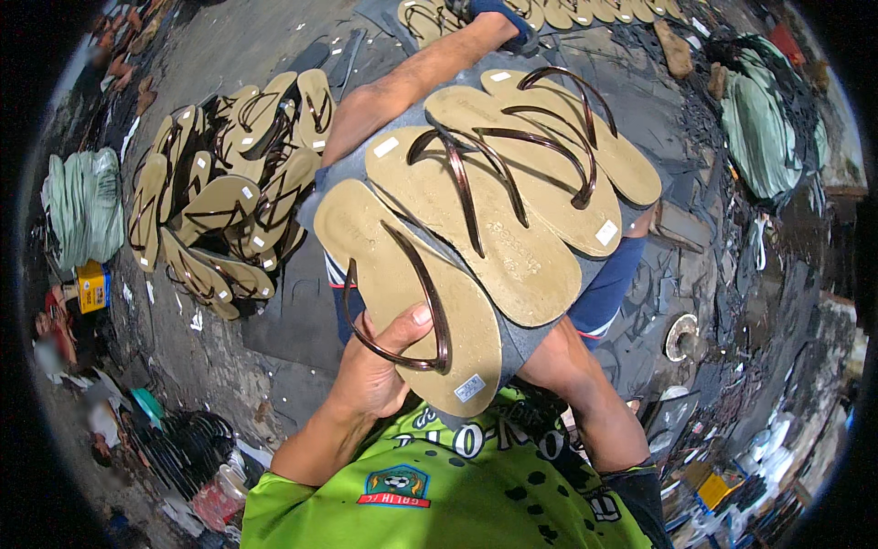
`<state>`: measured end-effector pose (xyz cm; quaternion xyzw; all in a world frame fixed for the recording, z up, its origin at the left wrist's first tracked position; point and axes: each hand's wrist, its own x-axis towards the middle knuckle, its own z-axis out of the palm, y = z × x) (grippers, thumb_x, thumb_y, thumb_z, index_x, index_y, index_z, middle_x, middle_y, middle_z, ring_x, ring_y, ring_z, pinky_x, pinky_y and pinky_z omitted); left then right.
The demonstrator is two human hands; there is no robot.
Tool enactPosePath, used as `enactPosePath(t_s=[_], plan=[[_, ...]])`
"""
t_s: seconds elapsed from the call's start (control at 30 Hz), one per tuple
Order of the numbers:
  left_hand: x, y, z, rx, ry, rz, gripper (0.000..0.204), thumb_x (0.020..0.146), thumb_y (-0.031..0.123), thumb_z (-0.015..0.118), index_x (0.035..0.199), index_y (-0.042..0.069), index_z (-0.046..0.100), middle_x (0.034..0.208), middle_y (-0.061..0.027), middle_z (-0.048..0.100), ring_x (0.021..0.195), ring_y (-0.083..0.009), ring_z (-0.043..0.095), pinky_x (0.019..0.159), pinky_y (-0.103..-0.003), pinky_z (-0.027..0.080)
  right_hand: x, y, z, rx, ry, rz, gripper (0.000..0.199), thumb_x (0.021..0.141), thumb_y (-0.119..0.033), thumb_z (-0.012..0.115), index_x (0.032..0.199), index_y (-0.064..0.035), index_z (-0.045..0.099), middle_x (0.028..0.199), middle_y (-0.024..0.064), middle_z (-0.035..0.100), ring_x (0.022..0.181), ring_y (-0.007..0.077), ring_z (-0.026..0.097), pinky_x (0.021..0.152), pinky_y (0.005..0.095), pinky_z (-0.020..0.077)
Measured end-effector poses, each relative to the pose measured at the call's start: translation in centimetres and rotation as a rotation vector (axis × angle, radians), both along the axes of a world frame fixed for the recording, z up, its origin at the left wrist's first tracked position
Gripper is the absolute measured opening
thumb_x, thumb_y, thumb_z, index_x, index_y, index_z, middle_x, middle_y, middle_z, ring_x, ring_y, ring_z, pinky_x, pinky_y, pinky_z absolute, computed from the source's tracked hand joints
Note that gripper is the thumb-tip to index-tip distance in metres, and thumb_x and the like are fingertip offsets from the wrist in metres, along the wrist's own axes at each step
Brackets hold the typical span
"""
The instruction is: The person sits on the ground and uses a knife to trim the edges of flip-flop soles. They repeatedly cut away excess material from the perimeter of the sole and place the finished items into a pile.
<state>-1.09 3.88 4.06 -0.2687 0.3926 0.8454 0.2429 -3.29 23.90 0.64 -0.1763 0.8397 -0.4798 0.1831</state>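
My left hand (384,366) grips the nearest tan flip-flop (402,270) at its side. The thumb lies on the footbed under the glossy brown strap, and the other fingers are out of sight underneath. Three more tan flip-flops (485,229) overlap beyond it to the right, resting on a dark grey sheet (526,343) across my lap. Their brown straps stand up, and white stickers show on the footbeds. My right hand (555,359) reaches in from the lower right beneath the sheet and the flip-flops; its fingers are hidden, so its grip cannot be seen.
A heap of similar flip-flops (219,197) lies on the floor to the left. More flip-flops (585,11) line the far edge near my foot. Green plastic sacks (764,128) stand at both sides. Dark sheet scraps (631,366) litter the floor, with a round metal piece (682,339) at right.
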Motion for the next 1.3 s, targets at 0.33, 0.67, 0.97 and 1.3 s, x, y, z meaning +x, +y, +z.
enactPosePath(t_s=[0.33, 0.67, 0.97, 1.3], plan=[[0.0, 0.5, -0.3, -0.114, 0.024, -0.045, 0.048, 0.084, 0.009, 0.068, 0.127, -0.002, 0.05, 0.111, -0.012, 0.063, 0.099, -0.0198, 0.063, 0.086, -0.035, 0.053, -2.1, -2.4, -3.5, -0.028, 0.211, 0.065, 0.05, 0.09, -0.025, 0.055, 0.135, -0.0056, 0.048, 0.137, 0.0161, 0.05, 0.129, 0.0338, 0.044, 0.109, 0.043, 0.0301], [1.7, 0.6, 0.5, -0.105, -0.001, -0.137, 0.045, 0.085, 0.013, 0.069, 0.123, -0.002, 0.052, 0.113, -0.0124, 0.062, 0.099, -0.0187, 0.062, 0.084, -0.033, 0.052, -5.0, -5.8, -4.2, 0.124, 0.469, 0.071, 0.048, 0.096, -0.023, 0.044, 0.141, -0.0047, 0.041, 0.139, 0.0134, 0.048, 0.128, 0.032, 0.044, 0.111, 0.0402, 0.0285], [2.8, -3.7, 0.6, -0.225, 0.337, -0.272, 0.048, 0.081, 0.013, 0.071, 0.121, -0.003, 0.051, 0.107, -0.0103, 0.063, 0.097, -0.0176, 0.061, 0.085, -0.033, 0.051, -5.0, -7.0, 0.4, -0.576, -0.503, -0.155, 0.049, 0.099, -0.043, 0.045, 0.096, 0.0027, 0.062, 0.07, 0.0052, 0.06, 0.051, 0.0109, 0.052, 0.05, 0.0273, 0.042], [0.4, -1.5, -0.8, -0.035, 0.378, 0.047, 0.039, 0.098, 0.027, 0.05, 0.12, -0.005, 0.054, 0.109, -0.0121, 0.065, 0.097, -0.0178, 0.063, 0.084, -0.032, 0.051, 0.9, -3.6, 1.7, -0.385, 0.102, -0.291, 0.026, 0.091, -0.02, 0.063, 0.08, 0.0031, 0.058, 0.063, 0.0181, 0.054, 0.054, 0.0267, 0.055, 0.054, 0.0399, 0.0419]])
